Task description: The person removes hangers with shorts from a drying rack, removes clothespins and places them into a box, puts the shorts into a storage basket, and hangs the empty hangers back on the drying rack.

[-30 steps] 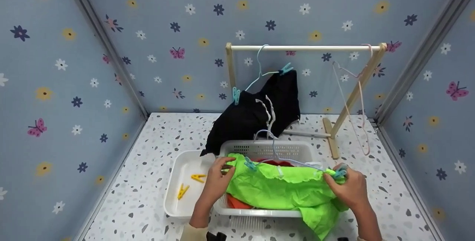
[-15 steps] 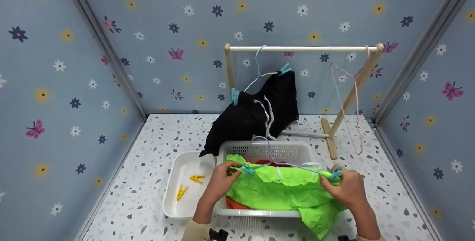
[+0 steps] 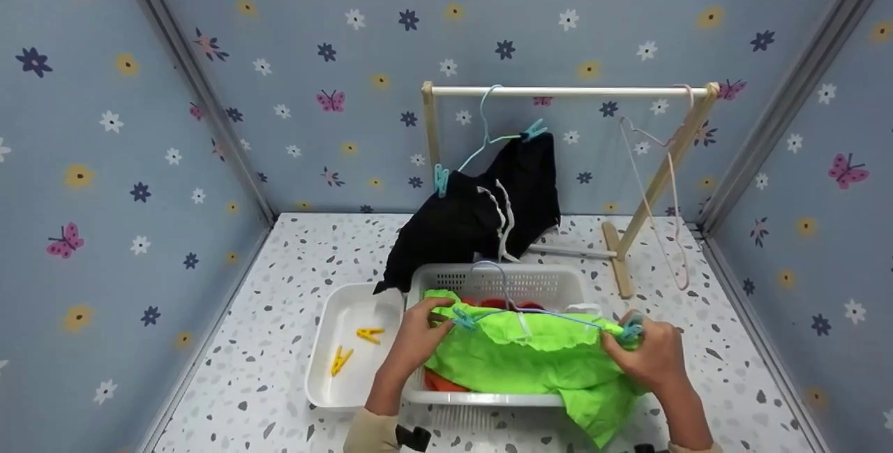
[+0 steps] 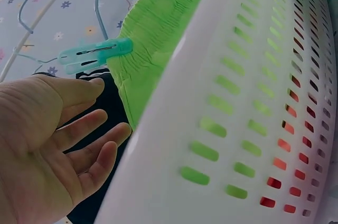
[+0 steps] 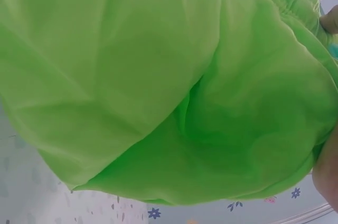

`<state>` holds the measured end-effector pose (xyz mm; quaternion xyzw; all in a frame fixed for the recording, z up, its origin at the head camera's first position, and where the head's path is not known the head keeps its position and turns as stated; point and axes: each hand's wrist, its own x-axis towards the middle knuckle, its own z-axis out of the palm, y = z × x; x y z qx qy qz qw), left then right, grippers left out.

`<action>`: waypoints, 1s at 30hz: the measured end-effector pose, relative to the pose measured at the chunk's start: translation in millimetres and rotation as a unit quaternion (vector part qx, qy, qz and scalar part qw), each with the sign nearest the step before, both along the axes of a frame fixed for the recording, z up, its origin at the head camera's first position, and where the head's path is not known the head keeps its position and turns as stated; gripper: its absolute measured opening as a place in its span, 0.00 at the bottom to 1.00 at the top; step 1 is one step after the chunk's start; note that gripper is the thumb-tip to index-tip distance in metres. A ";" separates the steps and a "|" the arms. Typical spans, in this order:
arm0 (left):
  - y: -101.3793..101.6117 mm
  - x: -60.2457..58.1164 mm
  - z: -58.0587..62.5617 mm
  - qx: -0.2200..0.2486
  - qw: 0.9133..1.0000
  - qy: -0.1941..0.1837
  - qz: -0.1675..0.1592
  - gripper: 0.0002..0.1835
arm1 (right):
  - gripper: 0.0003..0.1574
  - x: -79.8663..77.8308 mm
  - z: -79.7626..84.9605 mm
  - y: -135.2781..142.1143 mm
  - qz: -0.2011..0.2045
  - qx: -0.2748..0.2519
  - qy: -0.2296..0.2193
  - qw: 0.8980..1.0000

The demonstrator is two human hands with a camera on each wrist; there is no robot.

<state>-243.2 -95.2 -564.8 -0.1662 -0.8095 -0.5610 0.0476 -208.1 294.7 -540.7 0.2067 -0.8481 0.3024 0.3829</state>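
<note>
Bright green shorts [image 3: 530,362] with a gathered waistband drape over the white basket [image 3: 502,400]. Along their waistband lies a blue hanger [image 3: 508,292]. A teal clothespin [image 3: 464,318] sits at the left end, another teal clothespin [image 3: 631,328] at the right. My left hand [image 3: 416,334] is beside the left clothespin; in the left wrist view its fingers are loose and apart, holding nothing. At the right end, my right hand [image 3: 656,355] pinches the waistband corner close to the other clothespin. Green cloth [image 5: 158,102] fills most of the right wrist view, hiding much of that hand.
Behind the basket, black shorts [image 3: 481,209] hang from a blue hanger on a wooden rack [image 3: 572,91]. A pink hanger [image 3: 677,195] hangs at the rack's right. Left of the basket stands a white tray [image 3: 321,369] with yellow clothespins [image 3: 340,361]. Red and orange cloth lies in the basket.
My left hand has shifted right, toward the left clothespin. The hanger's hook has tipped slightly left and down. My right hand stays at the right corner of the green shorts.
</note>
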 end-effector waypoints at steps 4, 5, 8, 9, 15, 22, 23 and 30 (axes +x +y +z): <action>1.0 -1.3 -2.7 -0.004 1.000 0.002 0.000 0.15 | 0.16 -0.9 -1.3 -0.3 -0.002 0.001 0.006 1.000; 1.2 -1.0 -3.1 -0.004 1.000 0.001 0.002 0.15 | 0.16 -0.7 -2.1 -0.3 -0.001 0.001 0.006 1.000; 1.4 -0.3 -4.4 -0.009 1.000 0.000 0.010 0.17 | 0.17 0.0 -4.7 0.0 0.001 0.000 0.010 1.000; 1.7 -0.7 -4.7 -0.013 1.000 0.000 0.013 0.18 | 0.18 0.1 -5.2 0.1 0.002 -0.001 0.011 1.000; 3.6 -5.4 -2.2 -0.030 1.000 0.000 -0.001 0.24 | 0.17 -1.4 -4.4 0.5 0.000 -0.004 0.014 1.000; 5.9 -3.7 1.2 0.000 0.999 -0.007 -0.042 0.19 | 0.15 -0.3 -2.0 -0.4 -0.007 -0.001 0.009 1.000; 5.8 -3.6 1.4 0.001 0.999 -0.001 -0.044 0.18 | 0.15 -0.2 -2.2 -0.4 -0.007 -0.001 0.009 1.000; 3.6 0.5 4.4 0.030 0.998 0.001 -0.057 0.19 | 0.16 0.7 -1.9 -0.1 -0.008 0.001 0.006 1.000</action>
